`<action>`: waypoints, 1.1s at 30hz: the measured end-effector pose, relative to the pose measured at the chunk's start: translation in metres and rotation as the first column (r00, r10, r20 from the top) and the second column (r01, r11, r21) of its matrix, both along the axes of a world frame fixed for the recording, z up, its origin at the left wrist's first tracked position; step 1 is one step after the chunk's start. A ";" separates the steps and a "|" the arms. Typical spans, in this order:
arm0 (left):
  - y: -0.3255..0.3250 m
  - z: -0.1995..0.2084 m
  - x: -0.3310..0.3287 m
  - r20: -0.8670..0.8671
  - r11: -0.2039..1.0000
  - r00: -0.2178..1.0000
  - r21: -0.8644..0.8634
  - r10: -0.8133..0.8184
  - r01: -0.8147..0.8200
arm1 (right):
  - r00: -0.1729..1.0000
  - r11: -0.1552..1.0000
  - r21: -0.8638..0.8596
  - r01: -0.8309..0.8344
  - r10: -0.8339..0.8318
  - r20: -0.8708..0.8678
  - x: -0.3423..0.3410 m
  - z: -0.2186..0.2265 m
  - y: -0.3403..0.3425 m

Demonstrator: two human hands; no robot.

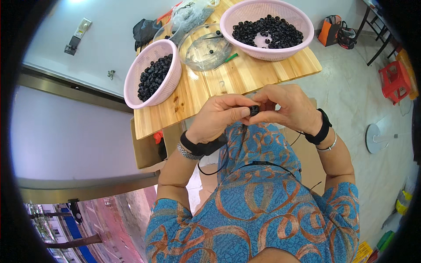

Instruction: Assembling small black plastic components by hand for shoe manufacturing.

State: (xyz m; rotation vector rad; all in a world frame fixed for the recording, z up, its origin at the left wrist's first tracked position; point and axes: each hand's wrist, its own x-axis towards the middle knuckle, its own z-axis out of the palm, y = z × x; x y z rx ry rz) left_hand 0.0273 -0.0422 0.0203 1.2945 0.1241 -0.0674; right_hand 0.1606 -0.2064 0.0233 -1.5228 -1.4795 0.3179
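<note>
A small round black part is pinched between the thumb and fingertips of my left hand. My right hand meets it from the other side, thumb and fingers closed at the same part; whether a second tiny piece sits in them I cannot make out. Both hands are over my lap, just off the table's near edge. Beyond them on the wooden table stand two pink plastic baskets, the left one and the right one, each holding many similar black parts.
Between the baskets lies a round clear tray with a few black pieces, beside a green-handled tool. A clear plastic bag is behind it. Under the table's left side is a cardboard box. A red stool stands far right.
</note>
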 end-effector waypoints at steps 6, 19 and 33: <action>-0.004 -0.017 0.000 -0.036 0.921 0.999 -0.386 0.034 -0.045 | 0.991 0.985 0.159 0.071 -0.088 0.103 0.005 -0.006 0.010; -0.009 -0.017 0.004 0.064 0.849 0.998 -0.528 0.020 0.017 | 0.999 0.940 0.341 0.023 -0.036 0.032 0.006 -0.009 0.020; -0.025 -0.012 0.004 0.179 0.904 0.975 -0.424 0.134 -0.046 | 0.952 0.902 0.416 0.116 -0.220 0.211 -0.005 -0.011 0.019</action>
